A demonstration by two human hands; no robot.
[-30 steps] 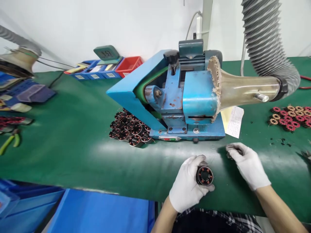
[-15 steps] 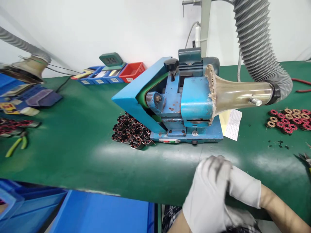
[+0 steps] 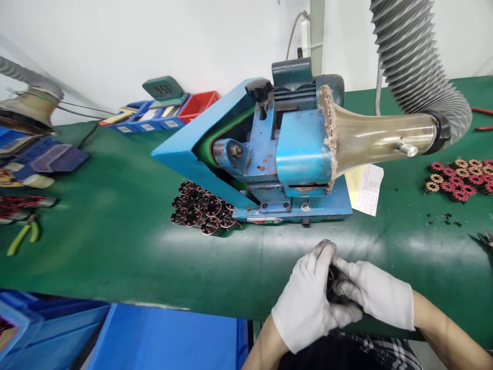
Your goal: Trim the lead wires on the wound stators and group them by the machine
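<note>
Head view: your left hand (image 3: 308, 303) is wrapped around a small wound stator (image 3: 330, 280) (mostly hidden by the gloves), held just above the near edge of the green surface (image 3: 115, 216). Your right hand (image 3: 375, 293) has its fingers pinched on the same part. The blue belt grinder (image 3: 269, 154) sits behind, with a pile of stators (image 3: 200, 208) at its left foot.

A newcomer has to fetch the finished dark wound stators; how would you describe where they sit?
Find the big blue belt machine on the green bench mat. At its front-left foot lies a tight cluster of dark cylindrical copper-wound stators. Unlike the red and tan flat coils far right, these are black-cased cylinders.
</note>
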